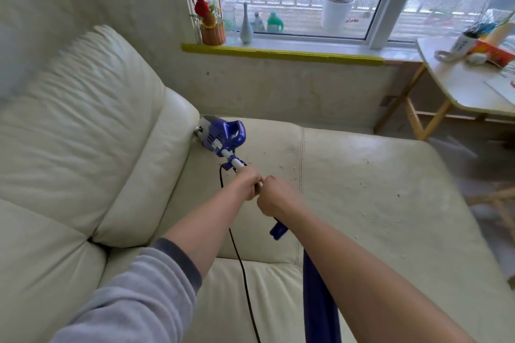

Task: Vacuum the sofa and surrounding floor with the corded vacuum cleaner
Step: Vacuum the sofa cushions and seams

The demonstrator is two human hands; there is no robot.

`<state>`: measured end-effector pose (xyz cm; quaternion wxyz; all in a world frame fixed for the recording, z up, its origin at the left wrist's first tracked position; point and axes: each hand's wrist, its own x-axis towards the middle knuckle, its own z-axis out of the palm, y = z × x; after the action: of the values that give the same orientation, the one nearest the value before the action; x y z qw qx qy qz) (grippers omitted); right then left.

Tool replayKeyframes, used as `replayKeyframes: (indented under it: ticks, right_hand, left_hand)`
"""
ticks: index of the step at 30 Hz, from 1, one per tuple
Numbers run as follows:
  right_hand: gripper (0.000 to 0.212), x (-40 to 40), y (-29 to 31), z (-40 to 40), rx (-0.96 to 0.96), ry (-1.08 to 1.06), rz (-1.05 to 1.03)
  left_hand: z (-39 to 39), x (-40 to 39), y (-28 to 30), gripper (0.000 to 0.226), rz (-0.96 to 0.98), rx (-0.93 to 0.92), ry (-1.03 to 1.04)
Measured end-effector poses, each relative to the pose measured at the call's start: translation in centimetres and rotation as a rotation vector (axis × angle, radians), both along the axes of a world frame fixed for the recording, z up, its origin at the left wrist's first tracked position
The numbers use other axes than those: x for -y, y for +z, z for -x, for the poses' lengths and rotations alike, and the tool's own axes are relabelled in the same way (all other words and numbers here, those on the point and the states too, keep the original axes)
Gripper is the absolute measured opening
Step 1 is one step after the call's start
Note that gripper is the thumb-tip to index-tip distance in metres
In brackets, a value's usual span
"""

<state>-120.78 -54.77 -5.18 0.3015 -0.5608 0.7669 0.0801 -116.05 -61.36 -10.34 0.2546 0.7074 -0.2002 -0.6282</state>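
The vacuum cleaner (223, 135) is a corded stick unit with a blue-violet motor body, a grey front section and a white shaft. The body lies on the sofa (362, 189) seat, at the seat's rear left corner, where the seat meets the backrest cushion (92, 131). The nozzle end is pressed into the crease under that cushion; the tip itself is hidden. The shaft runs from the body toward the person, tilted up off the seat.

The left hand (249, 182) is clenched around the white shaft, just behind a small blue clip. The right hand (274, 196) sits directly behind it, touching or nearly touching, with fingers curled around the blue handle section. A blue part of the handle (278, 230) projects below the right wrist. A black power cord (239, 262) leaves the shaft near the clip and trails across the seat toward the front edge.

The seat is cream leather with a stitched seam down its middle. Small white crumbs (281, 167) lie scattered to the right of the hands and further toward the seat's right edge.

Behind the sofa, a windowsill (281, 53) carries a wicker basket (213, 32) and a slim vase (246, 25). A folding table (459, 86) stands at the right.
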Motion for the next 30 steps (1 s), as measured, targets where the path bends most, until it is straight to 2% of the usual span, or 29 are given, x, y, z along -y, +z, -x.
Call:
replayKeyframes:
  ticks: [7, 12, 14, 16, 18, 21, 22, 25, 27, 30]
  right_hand:
    - [0.003, -1.9, 1.2, 1.5, 0.026, -0.038, -0.066]
    - [0.009, -0.8, 0.7, 0.9, 0.045, -0.004, 0.045]
    - [0.014, 0.2, -0.2, 0.0, 0.033, 0.009, 0.106]
    - [0.018, 1.6, -1.6, -1.5, 0.076, -0.04, 0.082]
    - [0.026, 3.0, -3.0, -3.2, 0.15, -0.074, 0.056]
    - [0.031, 4.2, -4.5, -4.8, 0.168, -0.075, 0.087]
    - [0.03, 4.6, -4.7, -5.2, 0.156, -0.06, 0.095]
    - [0.022, 5.1, -4.5, -4.4, 0.081, -0.025, 0.044]
    - [0.027, 4.8, -3.7, -3.2, 0.045, 0.023, 0.068]
    - [0.028, 3.6, -2.6, -0.9, -0.005, 0.083, 0.109]
  left_hand:
    - [1.5, -2.3, 0.8, 0.037, 0.016, -0.027, 0.014]
    - [0.5, -0.8, 0.6, 0.037, 0.041, -0.072, 0.04]
    - [-0.1, 0.7, -0.1, 0.035, 0.05, -0.068, -0.029]
    - [-0.9, 2.2, -1.1, 0.029, 0.03, -0.042, -0.024]
    - [-2.0, 3.5, -2.1, 0.038, 0.068, 0.062, -0.062]
    - [-3.3, 5.2, -3.4, 0.065, 0.058, 0.107, -0.103]
    - [-3.6, 5.4, -3.7, 0.066, 0.059, 0.097, -0.089]
    - [-2.8, 5.3, -2.7, 0.056, 0.051, 0.078, -0.072]
    - [-1.8, 4.8, -1.7, 0.039, 0.054, 0.054, -0.044]
    - [-0.4, 3.7, -1.0, 0.029, 0.009, -0.001, -0.01]
